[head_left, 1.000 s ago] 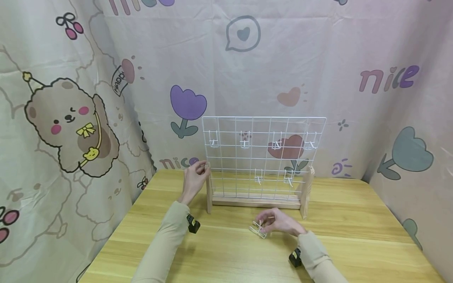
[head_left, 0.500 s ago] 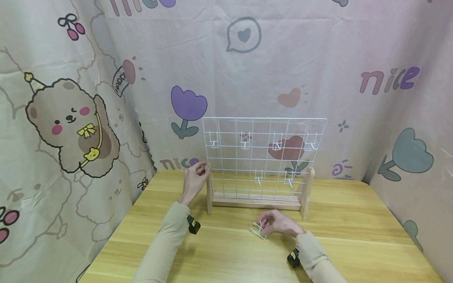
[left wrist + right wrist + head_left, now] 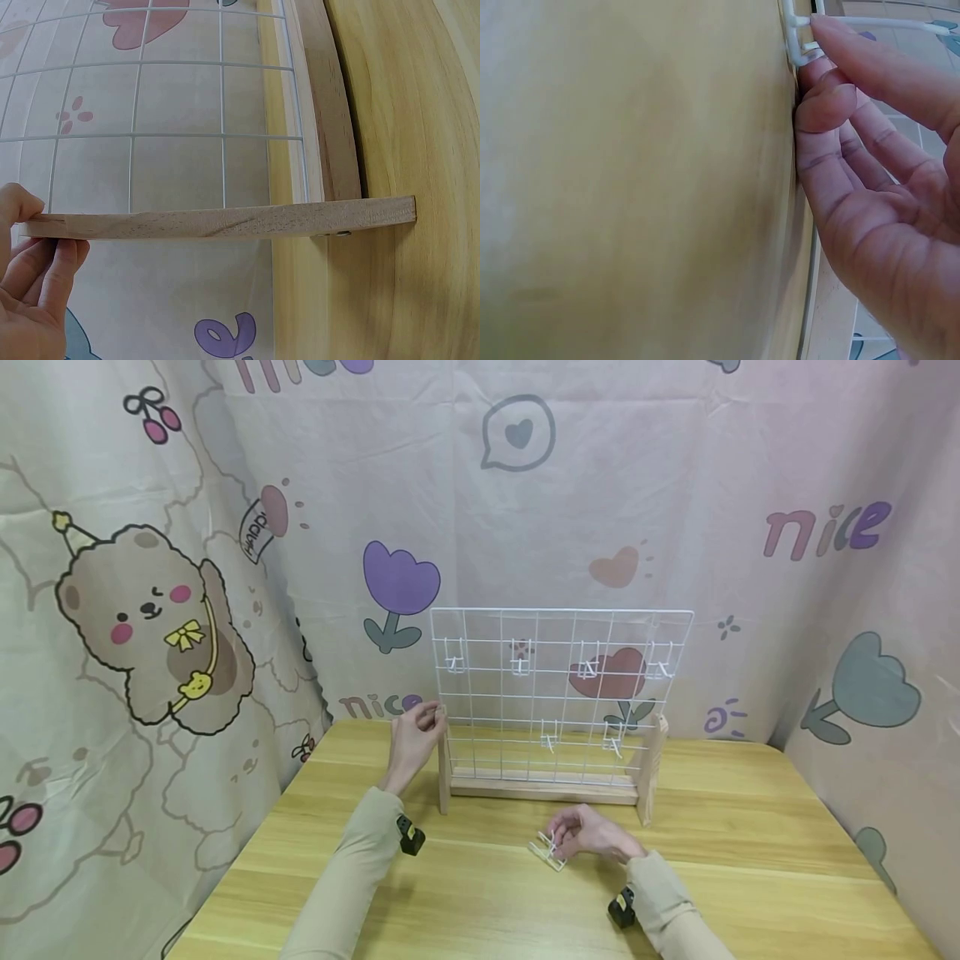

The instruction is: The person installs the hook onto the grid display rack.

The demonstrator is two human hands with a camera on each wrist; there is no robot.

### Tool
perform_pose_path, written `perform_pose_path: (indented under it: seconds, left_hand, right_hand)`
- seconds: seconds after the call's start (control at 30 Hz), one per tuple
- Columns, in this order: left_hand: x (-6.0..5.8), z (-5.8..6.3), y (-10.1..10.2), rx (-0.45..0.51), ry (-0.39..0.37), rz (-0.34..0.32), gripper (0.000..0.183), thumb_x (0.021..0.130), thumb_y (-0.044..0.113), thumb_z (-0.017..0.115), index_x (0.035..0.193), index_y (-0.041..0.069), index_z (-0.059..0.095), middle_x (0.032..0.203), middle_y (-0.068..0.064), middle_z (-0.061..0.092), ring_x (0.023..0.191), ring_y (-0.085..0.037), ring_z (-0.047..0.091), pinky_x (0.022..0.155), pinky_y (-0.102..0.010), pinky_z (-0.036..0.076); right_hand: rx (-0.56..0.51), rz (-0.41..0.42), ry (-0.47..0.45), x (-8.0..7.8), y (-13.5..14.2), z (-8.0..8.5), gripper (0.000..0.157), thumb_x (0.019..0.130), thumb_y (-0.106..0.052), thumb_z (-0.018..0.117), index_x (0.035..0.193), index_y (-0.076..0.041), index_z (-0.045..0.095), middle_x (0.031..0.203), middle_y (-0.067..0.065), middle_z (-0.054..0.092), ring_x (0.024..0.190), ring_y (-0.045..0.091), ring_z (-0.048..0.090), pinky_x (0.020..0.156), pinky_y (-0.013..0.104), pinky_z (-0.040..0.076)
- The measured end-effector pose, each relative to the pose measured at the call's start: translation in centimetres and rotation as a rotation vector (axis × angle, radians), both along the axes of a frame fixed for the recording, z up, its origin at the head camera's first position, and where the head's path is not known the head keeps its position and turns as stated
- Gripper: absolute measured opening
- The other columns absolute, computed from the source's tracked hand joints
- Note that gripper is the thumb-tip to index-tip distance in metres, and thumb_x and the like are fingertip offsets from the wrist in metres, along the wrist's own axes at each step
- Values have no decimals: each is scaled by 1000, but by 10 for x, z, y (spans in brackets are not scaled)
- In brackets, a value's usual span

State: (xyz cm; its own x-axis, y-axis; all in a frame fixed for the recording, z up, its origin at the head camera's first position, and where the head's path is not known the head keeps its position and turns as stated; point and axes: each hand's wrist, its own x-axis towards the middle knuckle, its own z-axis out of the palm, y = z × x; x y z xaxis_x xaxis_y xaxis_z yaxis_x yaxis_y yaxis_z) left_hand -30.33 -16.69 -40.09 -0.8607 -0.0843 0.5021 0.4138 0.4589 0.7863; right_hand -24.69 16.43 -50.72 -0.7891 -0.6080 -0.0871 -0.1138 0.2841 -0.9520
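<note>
A white wire grid [image 3: 562, 609] stands in a wooden base [image 3: 543, 790] with a wooden post at each side. My left hand [image 3: 412, 739] pinches the top of the left post [image 3: 225, 223], thumb on one face and fingers on the other in the left wrist view. Low over the table in front of the rack, my right hand [image 3: 596, 832] holds a white wire hook [image 3: 793, 34] between thumb and fingers. Its loop and prong stick out to the left of the fingertips; whether it touches the table, I cannot tell.
Several white hooks hang along the grid's upper part, among them a left-hand hook [image 3: 455, 665]. Two more, including a lower right hook [image 3: 613, 743], hang further down. The wooden table [image 3: 465, 893] meets a printed curtain [image 3: 337, 485] behind and at the sides.
The right hand has shifted very slightly with the hook in its fingers. The left hand stays on the post, and the hooks on the grid have not moved.
</note>
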Motion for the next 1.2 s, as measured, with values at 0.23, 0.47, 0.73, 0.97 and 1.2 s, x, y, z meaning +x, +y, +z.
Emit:
perform_pose_path:
  seconds: [0.23,0.47,0.73,0.97,1.2]
  left_hand:
    - [0,0,0,8,0,-15,31,93,8,67,121,-6,67,112,-25,73,104,-37,74,88,-38,62]
    - [1,1,0,9,1,-18,32,93,7,68,121,-6,67,112,-26,73,104,-37,74,87,-37,62]
    - [0,0,0,11,2,-19,31,93,7,68,121,-6,67,111,-25,73,103,-36,74,86,-37,63]
    - [-1,0,0,4,12,-23,31,92,7,68,120,-6,67,111,-25,73,102,-36,74,86,-37,63]
    - [-1,-1,-1,15,8,-26,31,92,7,69,120,-5,68,112,-26,73,104,-36,74,87,-37,62]
  right_hand:
    - [10,-1,7,0,-1,0,35,74,10,73,106,16,62,84,4,67,76,10,62,67,16,57]
    - [49,-16,31,1,-1,0,28,72,12,72,99,13,67,81,2,69,72,10,61,63,16,55]
    - [61,-30,30,3,-2,3,27,70,13,72,97,12,69,80,5,70,71,11,60,62,17,55]
    - [64,-34,25,4,-2,4,26,70,14,70,96,11,69,80,7,71,70,12,60,61,18,54]
    - [58,-42,-2,6,-3,7,24,72,14,71,96,12,69,75,2,70,70,13,61,62,19,55]
